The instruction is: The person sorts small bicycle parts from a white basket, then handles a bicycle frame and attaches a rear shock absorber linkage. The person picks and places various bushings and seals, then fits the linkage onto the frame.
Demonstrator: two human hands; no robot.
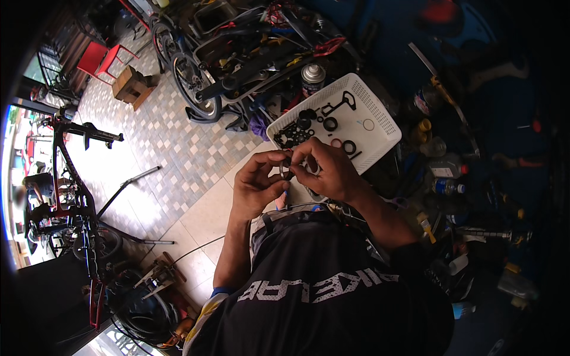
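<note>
A small metal ring [282,169], perhaps a bearing, is held upright in front of my body. My left hand [256,185] pinches it between thumb and fingers. From the other side, my right hand [329,171] is closed with its thumb and index fingertips on the ring's right edge; whether they also hold some tiny piece cannot be made out. Just beyond my hands stands a white plastic basket [380,107]. Inside it lie a black ring [330,123], a second black ring [349,146], a thin pale ring [368,124], a black bracket-like part [344,104] and several small dark parts.
A spray can [313,77] stands behind the basket among piled bike parts. Bottles, such as one with a blue label [448,187], and tools clutter the dark right side. At left, a bike frame [74,172] hangs over the tiled floor [166,142]; farther off are red chairs [101,59].
</note>
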